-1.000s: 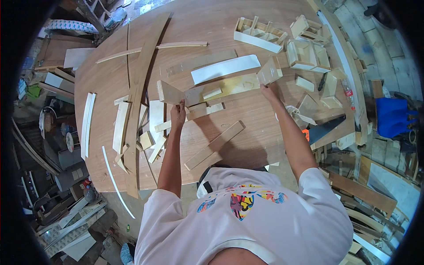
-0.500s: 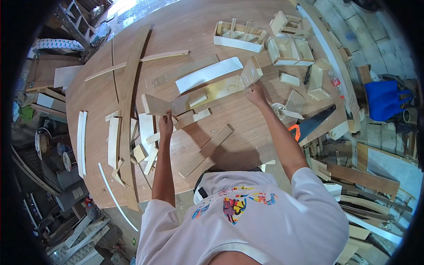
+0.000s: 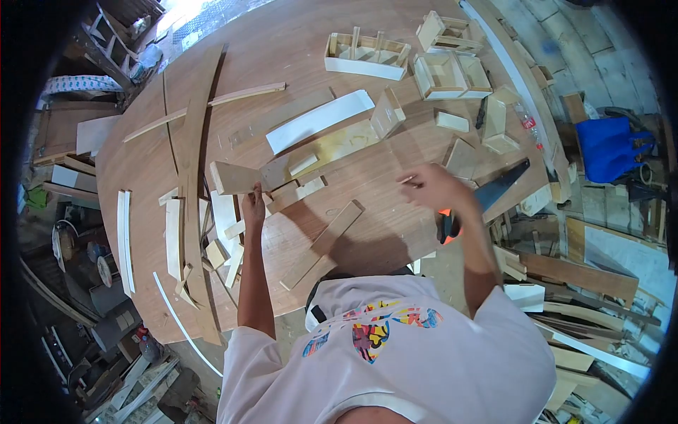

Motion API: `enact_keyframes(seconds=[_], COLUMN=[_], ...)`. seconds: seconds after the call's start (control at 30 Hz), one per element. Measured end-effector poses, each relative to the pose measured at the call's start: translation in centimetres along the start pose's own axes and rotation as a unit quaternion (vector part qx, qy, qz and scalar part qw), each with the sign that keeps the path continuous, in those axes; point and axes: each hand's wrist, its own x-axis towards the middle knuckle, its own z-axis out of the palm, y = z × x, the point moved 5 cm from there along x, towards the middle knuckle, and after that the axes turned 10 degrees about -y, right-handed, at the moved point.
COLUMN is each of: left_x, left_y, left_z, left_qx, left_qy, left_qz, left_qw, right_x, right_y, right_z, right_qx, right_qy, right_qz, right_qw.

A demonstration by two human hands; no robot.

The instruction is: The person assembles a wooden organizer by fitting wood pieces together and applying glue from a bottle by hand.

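My left hand (image 3: 254,203) grips the near edge of an upright wooden end panel (image 3: 233,178), which stands at the left end of a long glue-smeared board (image 3: 346,143). At that board's far end another upright panel (image 3: 388,114) stands with no hand on it. My right hand (image 3: 434,186) is raised over the table right of the board, apart from the panel. Its fingers are blurred, so I cannot tell whether something is in them. A small wood block (image 3: 304,165) lies on the long board. Beyond it rests a white board (image 3: 321,121).
Wooden boxes (image 3: 367,56) stand at the back of the table (image 3: 296,78). A handsaw (image 3: 500,185) lies right of my right hand, a plastic bottle (image 3: 530,126) beyond it. Long planks (image 3: 196,141) and offcuts lie left; a loose strip (image 3: 325,240) lies in front.
My right hand has let go of the far end panel and drawn back toward me, to where the glue container stood in view. My left hand keeps its hold. The view has shifted slightly.
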Motion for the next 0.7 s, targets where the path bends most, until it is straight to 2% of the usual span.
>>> enact_keyframes(seconds=[0.03,0.1,0.17,0.23,0.37,0.4,0.43,0.53,0.57,0.63,0.67,0.7], left_x=[0.0,-0.1,0.2,0.2,-0.7,-0.6,-0.4,-0.2,-0.4,-0.3,-0.4,-0.6], left_y=[-0.1,-0.5,-0.9,-1.6,0.5,-0.1,-0.5,-1.0,-1.1,-0.7,-0.4,0.1], left_z=[0.2,0.3,0.2,0.3,0.0,0.2,0.2,0.2,0.1,0.1,0.0,0.0], left_qx=[-0.001,0.0,0.002,-0.025,-0.001,-0.018,-0.034,-0.05,-0.036,-0.033,-0.032,-0.031], left_qy=[-0.001,-0.007,-0.009,0.011,0.008,0.004,0.001,-0.008,0.014,0.015,0.018,0.016], left_qz=[-0.001,-0.013,-0.015,-0.003,-0.015,-0.02,-0.024,-0.029,-0.009,-0.01,-0.01,-0.013], left_qw=[1.0,1.0,1.0,1.0,1.0,1.0,0.999,0.998,0.999,0.999,0.999,0.999], right_x=[-1.3,-0.5,2.1,6.5,10.9,11.3,11.6,12.9,13.6,14.2,14.4,14.7], right_y=[-0.4,3.2,7.9,14.7,21.9,22.7,22.8,23.0,23.3,21.4,20.7,19.5], right_z=[-2.0,-8.9,-14.6,-17.9,-17.0,-16.9,-16.9,-17.1,-17.0,-16.6,-16.1,-15.3], right_qx=[0.124,0.056,0.024,-0.263,-0.342,-0.364,-0.384,-0.413,-0.409,-0.432,-0.431,-0.444], right_qy=[-0.033,0.094,0.177,0.219,0.179,0.216,0.252,0.268,0.26,0.151,0.147,0.156], right_qz=[0.028,0.01,0.079,0.081,0.047,0.051,0.054,0.085,0.086,0.072,0.073,0.016], right_qw=[0.991,0.994,0.981,0.936,0.921,0.905,0.887,0.866,0.87,0.886,0.887,0.882])
